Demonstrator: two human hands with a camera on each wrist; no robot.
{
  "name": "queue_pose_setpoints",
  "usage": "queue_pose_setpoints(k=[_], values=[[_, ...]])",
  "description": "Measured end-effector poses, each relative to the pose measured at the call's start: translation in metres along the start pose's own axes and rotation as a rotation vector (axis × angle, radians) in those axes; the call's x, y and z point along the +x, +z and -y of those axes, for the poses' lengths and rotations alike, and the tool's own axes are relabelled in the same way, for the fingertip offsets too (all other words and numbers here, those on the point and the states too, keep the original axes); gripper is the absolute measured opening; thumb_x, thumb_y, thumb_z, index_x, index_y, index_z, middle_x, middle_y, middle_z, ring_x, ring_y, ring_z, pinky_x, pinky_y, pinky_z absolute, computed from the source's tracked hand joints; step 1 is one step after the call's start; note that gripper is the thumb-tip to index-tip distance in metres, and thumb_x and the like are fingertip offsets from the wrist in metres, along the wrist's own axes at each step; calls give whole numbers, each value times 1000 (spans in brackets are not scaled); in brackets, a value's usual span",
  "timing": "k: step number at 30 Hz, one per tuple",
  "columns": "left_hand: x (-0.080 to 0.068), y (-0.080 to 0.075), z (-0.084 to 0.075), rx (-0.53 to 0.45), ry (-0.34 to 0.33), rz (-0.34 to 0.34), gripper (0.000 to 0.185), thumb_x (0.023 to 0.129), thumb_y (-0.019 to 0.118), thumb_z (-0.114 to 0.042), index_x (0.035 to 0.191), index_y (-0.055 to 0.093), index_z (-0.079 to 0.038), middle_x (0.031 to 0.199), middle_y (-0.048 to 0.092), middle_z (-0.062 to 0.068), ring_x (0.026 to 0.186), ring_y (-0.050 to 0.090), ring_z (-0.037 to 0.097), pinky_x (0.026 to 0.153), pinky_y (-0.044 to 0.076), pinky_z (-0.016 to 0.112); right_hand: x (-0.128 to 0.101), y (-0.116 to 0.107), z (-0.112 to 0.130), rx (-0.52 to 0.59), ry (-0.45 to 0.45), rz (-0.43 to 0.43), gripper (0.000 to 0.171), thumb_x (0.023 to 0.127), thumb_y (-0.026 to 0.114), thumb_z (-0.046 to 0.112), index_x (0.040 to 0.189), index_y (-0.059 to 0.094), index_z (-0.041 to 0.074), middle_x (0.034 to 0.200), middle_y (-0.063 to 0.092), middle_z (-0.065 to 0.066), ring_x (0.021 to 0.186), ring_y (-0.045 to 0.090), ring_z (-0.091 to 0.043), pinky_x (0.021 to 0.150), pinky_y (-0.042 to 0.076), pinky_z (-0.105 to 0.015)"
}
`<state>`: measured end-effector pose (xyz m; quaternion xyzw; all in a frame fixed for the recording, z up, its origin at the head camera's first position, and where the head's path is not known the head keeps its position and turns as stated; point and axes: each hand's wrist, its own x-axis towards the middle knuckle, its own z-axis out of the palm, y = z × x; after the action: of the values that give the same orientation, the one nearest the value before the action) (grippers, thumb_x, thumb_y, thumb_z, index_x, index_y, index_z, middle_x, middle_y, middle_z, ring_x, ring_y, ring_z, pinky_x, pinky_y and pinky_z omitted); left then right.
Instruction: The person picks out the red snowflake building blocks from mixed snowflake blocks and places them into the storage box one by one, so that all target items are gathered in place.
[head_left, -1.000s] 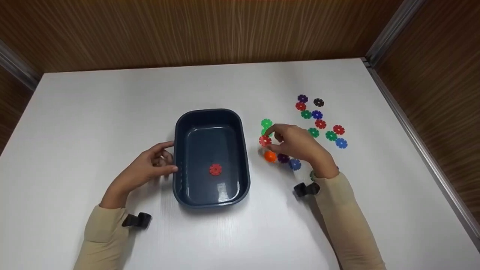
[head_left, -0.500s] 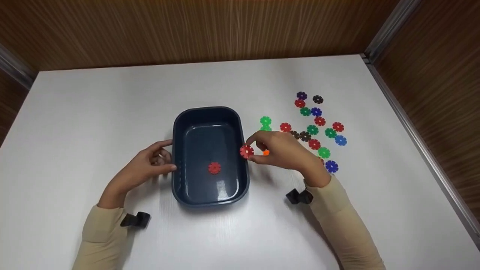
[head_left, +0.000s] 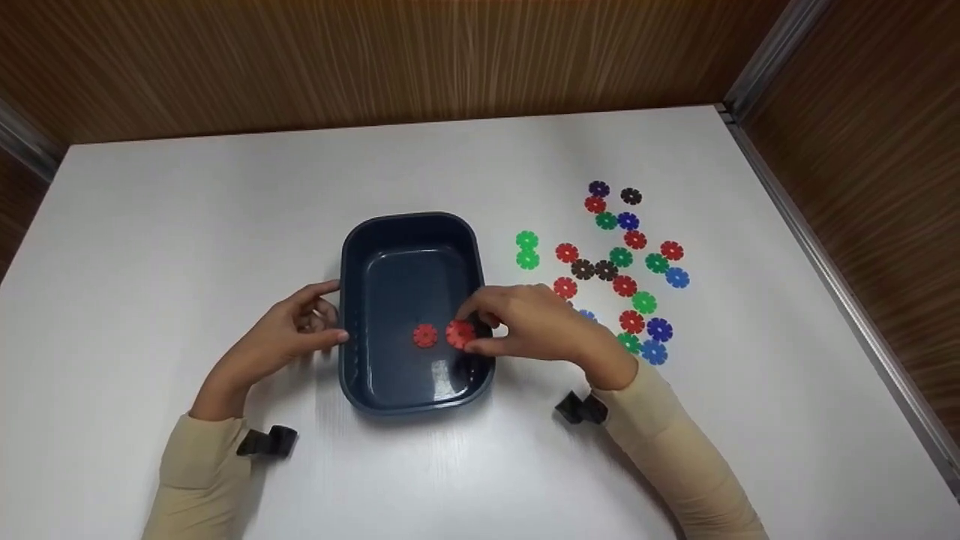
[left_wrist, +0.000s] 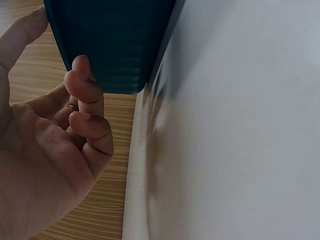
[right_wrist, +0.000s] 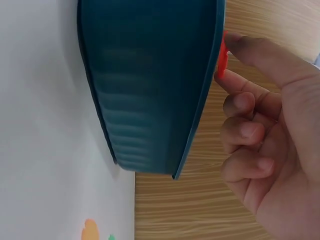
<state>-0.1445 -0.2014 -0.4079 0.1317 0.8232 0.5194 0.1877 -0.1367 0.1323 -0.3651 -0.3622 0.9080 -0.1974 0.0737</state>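
Observation:
In the head view, a dark blue rectangular plastic tub (head_left: 405,281) stands on the white table. A red notched building disc (head_left: 425,336) lies flat on its floor. My right hand (head_left: 536,326) reaches over the tub's right rim, pinching a second red notched disc (head_left: 459,334) between thumb and index finger. The right wrist view shows that held disc (right_wrist: 222,57) edge-on beyond the rim, the other fingers curled in. At the tub's left side, my left hand (head_left: 289,330) touches the rim with its thumb tip and the outer side with its index finger; the remaining fingers bend loosely.
To the right of the tub lie several notched discs in red, green, blue, brown and purple. Two light green discs (head_left: 527,250) are nearest the tub. Some discs are partly hidden behind my right hand. Wood-grain panels (head_left: 405,67) border the table.
My right hand has picked up the red disc from the table and carried it left and over the tub's rim. My left hand stays at the tub's left side.

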Motion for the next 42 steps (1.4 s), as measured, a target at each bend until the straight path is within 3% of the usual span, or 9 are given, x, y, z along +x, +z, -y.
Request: queue_pose_setpoints(k=[13,17,23,32,42], values=[[2,0,-1,9,-8,5,68,81,71,-22,139,37,-13,97,50,5,76,51,9,63,40,22,-2,5,6,-33,-106,-28,34,82,67,39,108,65,17,81,57,3,62,46,-7,53,33,-18],[3,0,-1,-5,-6,13,69,82,71,-22,140,36,-13,98,49,6,76,51,9,64,41,22,-2,3,2,-44,-86,-30,37,83,66,41,110,64,17,85,58,0,65,49,-10,53,34,-19],[3,0,1,-24,-11,16,70,81,71,-20,141,35,-12,99,49,6,78,50,8,66,42,21,-5,-7,-11,-4,11,-24,35,83,66,40,111,63,19,96,62,1,81,58,-15,63,44,-24],[2,-1,1,13,-3,7,69,81,71,-21,140,35,-12,99,50,6,77,52,8,65,42,22,-15,-28,-32,8,163,-65,36,82,68,33,114,61,18,87,58,-3,70,47,-15,57,36,-25],[1,-1,2,2,-9,7,70,81,71,-21,140,35,-12,98,49,7,75,52,8,62,42,22,-25,-40,-63,151,388,-26,42,81,71,30,119,58,20,93,58,-5,79,52,-19,65,46,-28]])
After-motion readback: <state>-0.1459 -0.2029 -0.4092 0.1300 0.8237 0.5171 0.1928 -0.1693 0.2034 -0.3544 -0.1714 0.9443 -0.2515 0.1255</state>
